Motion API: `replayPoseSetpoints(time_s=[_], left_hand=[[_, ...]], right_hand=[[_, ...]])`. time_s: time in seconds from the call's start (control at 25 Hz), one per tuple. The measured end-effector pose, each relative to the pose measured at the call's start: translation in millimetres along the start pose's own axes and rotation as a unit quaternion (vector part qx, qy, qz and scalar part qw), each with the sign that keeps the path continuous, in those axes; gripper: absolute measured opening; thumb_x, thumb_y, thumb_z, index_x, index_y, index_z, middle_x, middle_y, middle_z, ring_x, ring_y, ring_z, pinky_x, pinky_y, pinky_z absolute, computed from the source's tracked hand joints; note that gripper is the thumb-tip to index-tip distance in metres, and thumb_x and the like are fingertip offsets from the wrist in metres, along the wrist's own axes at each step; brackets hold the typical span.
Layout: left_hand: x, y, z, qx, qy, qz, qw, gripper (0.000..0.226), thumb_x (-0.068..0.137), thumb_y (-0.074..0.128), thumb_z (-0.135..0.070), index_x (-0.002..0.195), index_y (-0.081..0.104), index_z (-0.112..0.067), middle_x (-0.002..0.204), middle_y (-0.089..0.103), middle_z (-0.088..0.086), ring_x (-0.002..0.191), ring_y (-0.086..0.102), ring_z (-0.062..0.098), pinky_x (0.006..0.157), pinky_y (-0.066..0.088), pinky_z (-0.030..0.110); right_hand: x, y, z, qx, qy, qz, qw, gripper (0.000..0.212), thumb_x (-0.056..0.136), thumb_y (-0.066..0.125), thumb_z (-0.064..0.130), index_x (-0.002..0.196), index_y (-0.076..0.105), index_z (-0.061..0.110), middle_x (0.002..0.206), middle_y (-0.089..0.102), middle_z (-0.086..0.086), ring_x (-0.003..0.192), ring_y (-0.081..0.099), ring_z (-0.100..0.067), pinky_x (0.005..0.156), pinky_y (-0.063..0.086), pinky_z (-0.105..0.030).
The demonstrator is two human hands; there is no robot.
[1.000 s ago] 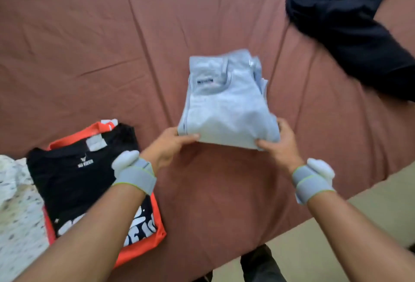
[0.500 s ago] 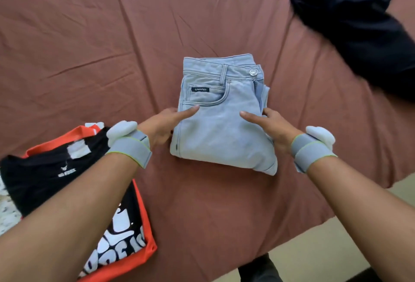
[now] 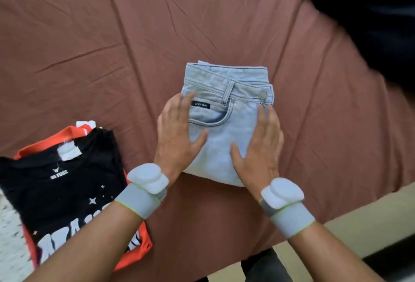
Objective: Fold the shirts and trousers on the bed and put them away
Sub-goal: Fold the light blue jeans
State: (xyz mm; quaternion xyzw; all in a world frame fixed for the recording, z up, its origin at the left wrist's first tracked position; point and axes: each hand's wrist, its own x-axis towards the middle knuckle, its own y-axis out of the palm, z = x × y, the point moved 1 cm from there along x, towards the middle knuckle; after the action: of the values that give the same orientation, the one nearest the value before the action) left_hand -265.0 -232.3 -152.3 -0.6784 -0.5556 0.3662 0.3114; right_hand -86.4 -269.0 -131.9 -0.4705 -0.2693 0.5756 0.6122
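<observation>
Folded light blue jeans (image 3: 226,106) lie in the middle of the bed, waistband and button facing up. My left hand (image 3: 176,135) lies flat on their left edge, fingers straight. My right hand (image 3: 260,147) presses flat on their right side, fingers straight too. At the left, a folded black T-shirt (image 3: 67,182) with white print sits on top of a folded orange shirt (image 3: 45,144). A dark navy garment (image 3: 370,23) lies unfolded at the top right.
The brown bedsheet (image 3: 112,45) is creased and covers the whole bed. A white speckled cloth (image 3: 11,236) shows at the far left edge. The bed's near edge runs along the lower right, with pale floor (image 3: 359,232) beyond it.
The jeans were held up by their near edge, then laid flat on the bed. Both hands slid from that edge onto the top of the jeans and flattened out.
</observation>
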Motion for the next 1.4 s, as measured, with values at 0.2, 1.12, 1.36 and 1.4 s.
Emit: replayPoseSetpoints(time_s=[0.2,1.12,1.36,1.4], left_hand=[[7.7,51.9,11.7,0.152,0.055,0.082,0.983,0.063,0.096,0.025,-0.058,0.155,0.022,-0.035,0.163,0.02,0.0,0.152,0.002,0.021,0.112,0.02,0.06],[-26.9,-17.2,47.5,-0.574,-0.286,0.167,0.749,0.047,0.088,0.07,-0.007,0.132,0.056,-0.015,0.12,0.069,0.007,0.11,0.066,0.025,0.095,0.054,0.039],[-106.6,-71.1,109.6,-0.585,-0.323,0.072,0.741,0.054,0.088,0.067,-0.004,0.138,0.048,-0.016,0.124,0.065,0.013,0.105,0.066,0.026,0.091,0.056,0.037],[-111.1,-72.3,112.3,-0.582,-0.331,0.057,0.741,0.055,0.087,0.069,-0.006,0.137,0.049,-0.017,0.125,0.065,0.013,0.109,0.065,0.028,0.094,0.055,0.04]], right_hand=[[31.8,55.5,-7.3,-0.139,-0.117,0.045,0.982,0.066,0.094,0.03,0.05,0.155,0.016,0.028,0.163,0.006,-0.006,0.15,0.003,-0.027,0.108,0.01,-0.072],[16.4,14.8,-10.7,0.484,0.107,0.144,0.857,0.061,0.083,0.069,0.0,0.135,0.045,0.021,0.128,0.063,-0.002,0.112,0.064,-0.025,0.085,0.057,-0.041],[-22.7,41.7,71.0,0.437,0.046,0.246,0.864,0.05,0.083,0.07,0.001,0.124,0.054,0.024,0.118,0.067,-0.003,0.103,0.067,-0.025,0.083,0.058,-0.043],[-23.2,42.3,74.7,0.433,0.045,0.251,0.864,0.05,0.083,0.071,0.002,0.124,0.054,0.024,0.117,0.068,-0.002,0.102,0.067,-0.025,0.082,0.058,-0.043]])
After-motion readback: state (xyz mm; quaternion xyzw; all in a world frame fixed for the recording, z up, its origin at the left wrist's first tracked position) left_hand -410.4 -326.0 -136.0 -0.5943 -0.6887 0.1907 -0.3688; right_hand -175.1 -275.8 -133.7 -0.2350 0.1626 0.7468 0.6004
